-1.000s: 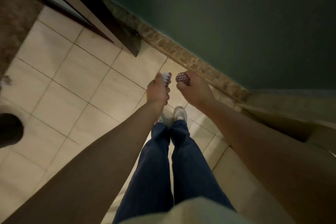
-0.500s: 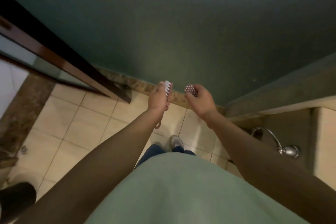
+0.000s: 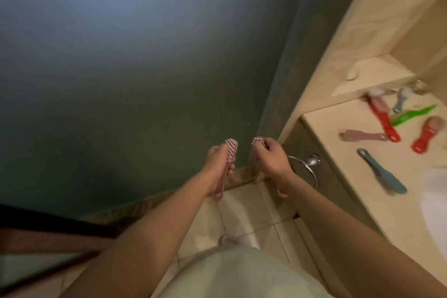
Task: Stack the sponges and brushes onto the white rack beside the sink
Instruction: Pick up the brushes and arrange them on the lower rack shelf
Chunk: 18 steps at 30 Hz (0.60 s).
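left hand (image 3: 219, 158) gripping pink brush (image 3: 229, 152), right hand (image 3: 272, 158) curled round half-hidden second brush (image 3: 258, 141), counter brushes (image 3: 384, 176) blurred

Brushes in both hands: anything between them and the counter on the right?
Nothing visible. The left hand holds the left brush, the right hand the right brush; the towel ring sits below the counter edge. The white rack is out of view.

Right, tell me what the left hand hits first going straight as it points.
Probably the dark green wall, touched first by the pink brush the left hand holds; depth unclear.
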Motion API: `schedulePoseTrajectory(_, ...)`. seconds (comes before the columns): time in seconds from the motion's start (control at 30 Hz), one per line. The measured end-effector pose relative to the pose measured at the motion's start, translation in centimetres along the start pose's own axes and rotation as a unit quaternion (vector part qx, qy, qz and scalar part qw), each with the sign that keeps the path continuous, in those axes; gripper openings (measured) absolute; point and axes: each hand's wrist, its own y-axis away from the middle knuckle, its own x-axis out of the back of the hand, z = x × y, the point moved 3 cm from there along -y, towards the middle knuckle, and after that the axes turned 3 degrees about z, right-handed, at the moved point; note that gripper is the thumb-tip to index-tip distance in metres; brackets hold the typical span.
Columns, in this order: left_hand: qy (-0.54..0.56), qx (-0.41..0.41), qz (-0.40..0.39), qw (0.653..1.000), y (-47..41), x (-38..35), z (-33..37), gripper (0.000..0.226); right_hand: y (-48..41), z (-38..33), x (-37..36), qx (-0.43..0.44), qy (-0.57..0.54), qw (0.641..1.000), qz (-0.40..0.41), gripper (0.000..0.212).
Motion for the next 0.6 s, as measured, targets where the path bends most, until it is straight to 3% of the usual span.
schedulePoseTrajectory(0.23,-0.084,-0.046,-0.137,0.986,4.6,-6.0,-0.7,0.011,6.8,2.0,7.6,-0.081,-0.077,0.986,0.127,0.037)
schedulePoseTrajectory(0.37,-0.138,-0.111,-0.199,0.964,8.6,-9.2,-1.4,0.021,11.6,4.1,12.2,-0.082,-0.071,0.97,0.216,0.041)
schedulePoseTrajectory(0.6,-0.193,-0.143,-0.34,0.909,16.7,-15.9,-3.4,0.031,20.4,7.1,20.4,-0.078,-0.117,0.916,0.376,0.019)
